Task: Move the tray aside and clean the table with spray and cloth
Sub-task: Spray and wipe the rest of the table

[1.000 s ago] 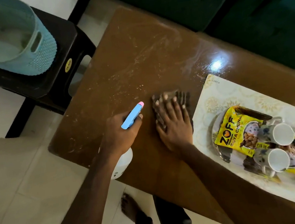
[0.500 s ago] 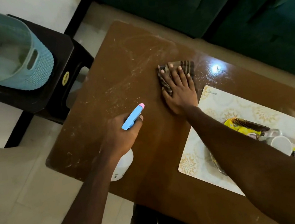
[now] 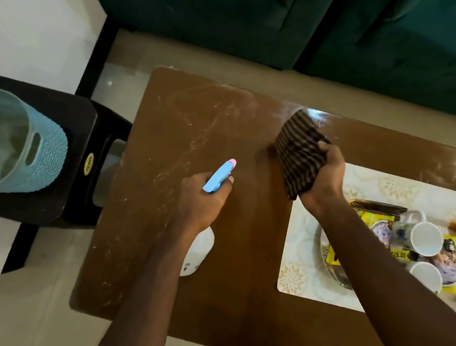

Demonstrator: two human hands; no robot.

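Left hand (image 3: pixel 196 202) wrapped round spray bottle (image 3: pixel 219 175) mid-table (image 3: pixel 177 138), right hand (image 3: pixel 325 173) fisted on striped cloth (image 3: pixel 298 150) beside far-left corner of tray (image 3: pixel 294 239) parked right: flatten cloth, press firm, sweep overlapping passes left over white streaks (image 3: pixel 186 115), respray only dry patches.

yellow packet (image 3: pixel 395 255), "78.00" (partly hidden), rest blurred
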